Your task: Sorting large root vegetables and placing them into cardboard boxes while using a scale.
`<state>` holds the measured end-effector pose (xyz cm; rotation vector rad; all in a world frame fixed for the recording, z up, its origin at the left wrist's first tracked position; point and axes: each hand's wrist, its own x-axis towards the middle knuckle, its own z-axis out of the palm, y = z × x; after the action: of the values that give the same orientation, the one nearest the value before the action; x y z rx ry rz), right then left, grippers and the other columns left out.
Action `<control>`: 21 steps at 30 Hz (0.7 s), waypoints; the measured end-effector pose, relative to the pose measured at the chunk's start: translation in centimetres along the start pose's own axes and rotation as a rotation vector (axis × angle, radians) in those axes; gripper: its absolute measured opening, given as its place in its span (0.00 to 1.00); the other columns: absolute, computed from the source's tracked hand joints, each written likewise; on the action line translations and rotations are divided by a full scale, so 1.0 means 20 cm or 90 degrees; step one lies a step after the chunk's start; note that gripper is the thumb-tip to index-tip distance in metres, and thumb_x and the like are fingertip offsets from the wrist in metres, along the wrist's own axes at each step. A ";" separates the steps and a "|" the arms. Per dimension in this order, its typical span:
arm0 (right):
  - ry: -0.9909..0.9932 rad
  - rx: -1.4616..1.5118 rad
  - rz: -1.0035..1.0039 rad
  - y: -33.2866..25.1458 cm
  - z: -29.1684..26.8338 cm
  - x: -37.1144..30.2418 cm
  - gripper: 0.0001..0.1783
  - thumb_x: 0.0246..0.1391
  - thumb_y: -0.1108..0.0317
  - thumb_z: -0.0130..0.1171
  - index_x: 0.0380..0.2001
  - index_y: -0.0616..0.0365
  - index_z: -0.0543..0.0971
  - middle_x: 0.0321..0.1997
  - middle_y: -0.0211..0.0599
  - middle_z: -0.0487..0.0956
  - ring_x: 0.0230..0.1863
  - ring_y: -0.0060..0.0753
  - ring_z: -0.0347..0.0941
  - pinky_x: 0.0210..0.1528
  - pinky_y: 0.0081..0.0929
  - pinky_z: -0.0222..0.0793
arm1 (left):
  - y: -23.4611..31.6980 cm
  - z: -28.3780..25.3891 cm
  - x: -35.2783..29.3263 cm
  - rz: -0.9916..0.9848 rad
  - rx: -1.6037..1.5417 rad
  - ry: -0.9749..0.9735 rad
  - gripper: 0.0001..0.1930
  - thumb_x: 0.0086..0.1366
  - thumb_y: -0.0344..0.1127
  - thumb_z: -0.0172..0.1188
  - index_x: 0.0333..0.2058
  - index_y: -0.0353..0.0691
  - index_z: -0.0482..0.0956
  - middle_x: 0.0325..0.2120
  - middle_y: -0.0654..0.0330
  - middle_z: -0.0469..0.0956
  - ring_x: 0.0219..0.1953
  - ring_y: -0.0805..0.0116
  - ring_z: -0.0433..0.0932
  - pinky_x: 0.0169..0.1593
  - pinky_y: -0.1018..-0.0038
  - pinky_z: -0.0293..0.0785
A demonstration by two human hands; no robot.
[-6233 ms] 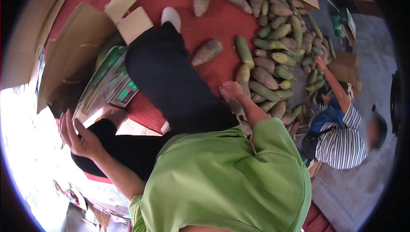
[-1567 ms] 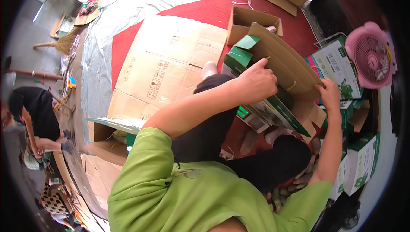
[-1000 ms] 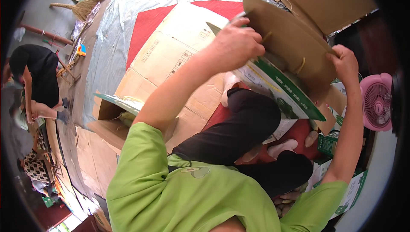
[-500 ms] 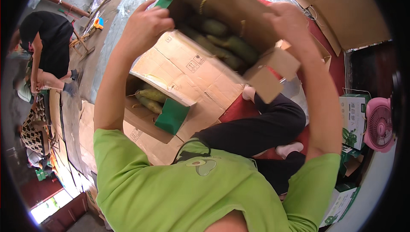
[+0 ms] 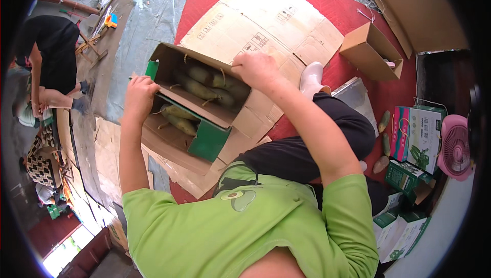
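An open cardboard box (image 5: 173,57) with several long green radishes (image 5: 197,87) in it is tilted toward me. My left hand (image 5: 140,95) is closed on its left end, by a green flap. At the far right edge of the same box, my right hand (image 5: 257,69) pinches the cardboard rim. Just nearer to me, partly under this box, sits a second open box (image 5: 171,147) with a green flap (image 5: 210,142) and more green radishes (image 5: 180,123) showing. The base of the upper box is hidden.
Flattened cardboard (image 5: 266,7) covers part of a red mat (image 5: 327,63). To the right are a small open carton (image 5: 358,48), loose radishes (image 5: 384,120), printed boxes (image 5: 424,137) and a pink fan (image 5: 455,147). A bent-over person (image 5: 55,48) is at the far left.
Both hands have brought the radish box left and closer, down beside the second box. Its right side flap no longer shows. The flattened cardboard and small carton have come into fuller view.
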<state>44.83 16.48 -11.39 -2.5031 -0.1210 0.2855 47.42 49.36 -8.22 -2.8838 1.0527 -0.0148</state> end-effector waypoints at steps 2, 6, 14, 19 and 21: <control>0.014 0.014 0.020 0.06 -0.10 -0.02 0.11 0.51 0.60 0.59 0.34 0.52 0.83 0.35 0.45 0.81 0.39 0.45 0.78 0.43 0.39 0.72 | 0.08 -0.06 0.01 -0.021 -0.031 0.028 0.06 0.51 0.27 0.59 0.29 0.43 0.81 0.30 0.62 0.78 0.43 0.61 0.76 0.55 0.62 0.66; 0.102 0.111 -0.025 0.26 -0.37 -0.20 0.13 0.53 0.63 0.59 0.39 0.57 0.83 0.33 0.42 0.82 0.35 0.35 0.79 0.41 0.30 0.73 | 0.51 -0.22 0.16 0.069 -0.103 0.071 0.11 0.52 0.29 0.62 0.36 0.42 0.80 0.36 0.60 0.79 0.47 0.60 0.76 0.56 0.58 0.66; 0.301 0.316 0.112 0.56 -0.97 -0.90 0.12 0.55 0.70 0.57 0.40 0.65 0.81 0.33 0.31 0.80 0.34 0.19 0.73 0.38 0.17 0.68 | 1.57 0.08 0.36 0.229 -0.566 -0.067 0.11 0.57 0.32 0.60 0.40 0.40 0.79 0.38 0.54 0.78 0.44 0.52 0.76 0.48 0.62 0.72; 0.448 0.318 0.311 0.88 -1.05 -1.48 0.12 0.58 0.72 0.56 0.44 0.63 0.80 0.36 0.31 0.80 0.37 0.19 0.74 0.43 0.17 0.68 | 1.85 0.75 0.52 0.024 -0.498 -0.231 0.13 0.58 0.34 0.59 0.42 0.42 0.79 0.41 0.53 0.76 0.47 0.52 0.74 0.50 0.56 0.72; 0.486 0.317 0.358 1.05 -1.04 -1.73 0.12 0.60 0.71 0.55 0.45 0.63 0.79 0.36 0.31 0.80 0.38 0.19 0.73 0.44 0.17 0.68 | 1.88 0.84 0.59 0.035 -0.386 -0.264 0.13 0.59 0.34 0.58 0.43 0.43 0.79 0.43 0.53 0.76 0.50 0.53 0.73 0.52 0.55 0.71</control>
<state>16.38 -17.49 -1.18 -1.9374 0.8573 -0.3878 32.81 14.11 -27.88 -3.1168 1.2026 1.0213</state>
